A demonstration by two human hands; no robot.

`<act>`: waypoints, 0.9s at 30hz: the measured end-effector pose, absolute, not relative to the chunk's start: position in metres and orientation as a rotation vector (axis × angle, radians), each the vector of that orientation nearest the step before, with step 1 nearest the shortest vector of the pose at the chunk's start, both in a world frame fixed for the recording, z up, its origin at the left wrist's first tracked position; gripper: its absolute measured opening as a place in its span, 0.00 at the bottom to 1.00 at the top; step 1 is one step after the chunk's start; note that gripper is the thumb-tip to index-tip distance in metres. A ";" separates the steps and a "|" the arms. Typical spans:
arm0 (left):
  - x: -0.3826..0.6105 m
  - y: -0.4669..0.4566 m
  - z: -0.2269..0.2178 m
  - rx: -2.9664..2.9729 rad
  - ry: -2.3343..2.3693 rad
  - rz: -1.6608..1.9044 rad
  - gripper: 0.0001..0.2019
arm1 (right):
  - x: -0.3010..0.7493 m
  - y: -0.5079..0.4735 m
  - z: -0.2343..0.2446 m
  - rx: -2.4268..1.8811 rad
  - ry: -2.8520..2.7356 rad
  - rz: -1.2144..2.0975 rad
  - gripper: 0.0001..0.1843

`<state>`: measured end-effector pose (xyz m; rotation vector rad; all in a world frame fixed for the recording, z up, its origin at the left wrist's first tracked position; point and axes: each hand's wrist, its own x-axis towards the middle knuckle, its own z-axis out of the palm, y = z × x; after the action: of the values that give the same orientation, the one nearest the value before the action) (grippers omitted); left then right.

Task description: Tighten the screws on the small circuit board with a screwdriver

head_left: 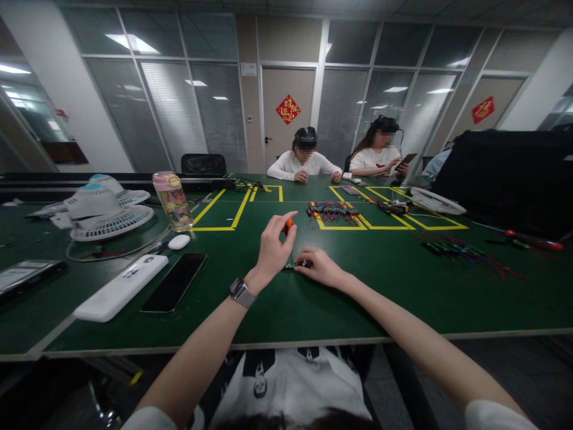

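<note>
My left hand (pixel 273 248), with a watch (pixel 242 292) on its wrist, is closed around the orange and black handle of a screwdriver (pixel 289 224). The tool stands nearly upright, its thin shaft reaching down to a small green circuit board (pixel 289 266) on the table. My right hand (pixel 320 266) lies low beside it, fingertips pressed on the board and a dark part at its right end. Fingers cover much of the board, and whether the tip sits in a screw is too small to tell. Farther back lies a bundle of small boards with red and blue wires (pixel 335 214).
Left on the green table (pixel 215 322) are a black phone (pixel 174 282), a white power bank (pixel 122 286), a white case (pixel 179 242), a bottle (pixel 172 202) and a fan (pixel 105 209). More wired boards (pixel 465 254) lie right. Two people sit opposite.
</note>
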<state>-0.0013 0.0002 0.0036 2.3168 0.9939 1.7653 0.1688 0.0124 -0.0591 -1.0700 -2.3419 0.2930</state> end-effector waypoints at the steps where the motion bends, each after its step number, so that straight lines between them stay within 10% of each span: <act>1: -0.001 0.000 0.003 2.318 0.993 1.764 0.13 | 0.169 0.012 -0.059 -1.069 -2.342 0.298 0.06; 27: -0.002 0.003 0.002 2.266 0.982 1.864 0.13 | 0.168 0.011 -0.058 -1.065 -2.338 0.305 0.05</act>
<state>-0.0016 0.0031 0.0020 2.2658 0.9823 1.8643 0.1677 0.0106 -0.0582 -1.0652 -2.3376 0.3049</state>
